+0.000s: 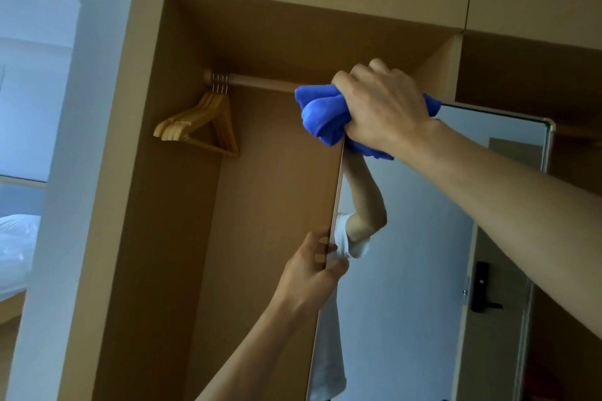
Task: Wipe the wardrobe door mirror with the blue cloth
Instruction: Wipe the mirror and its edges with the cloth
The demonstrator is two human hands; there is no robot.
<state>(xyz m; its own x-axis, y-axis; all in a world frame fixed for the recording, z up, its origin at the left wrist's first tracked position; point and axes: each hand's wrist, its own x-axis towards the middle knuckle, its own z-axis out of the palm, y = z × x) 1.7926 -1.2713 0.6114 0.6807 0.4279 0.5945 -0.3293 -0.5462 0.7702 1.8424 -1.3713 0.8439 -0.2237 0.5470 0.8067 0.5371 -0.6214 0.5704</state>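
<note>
In the head view, the right hand [381, 107] is curled tight round the bunched blue cloth [321, 117] and presses it against the wardrobe door mirror [423, 238] at its top corner, right by the door's free edge. The left hand [309, 273] pinches that edge lower down, fingers curled round it, steadying the open door. Wooden hangers [202, 127] hang on the rail [260, 81] inside the wardrobe, apart from the cloth. The risks, as I judge them: pressure so near the edge could push the cloth off the glass, or swing the door if the lower grip loosens, and the steadying fingers may leave marks on the glass. A wadded cloth may also streak.
</note>
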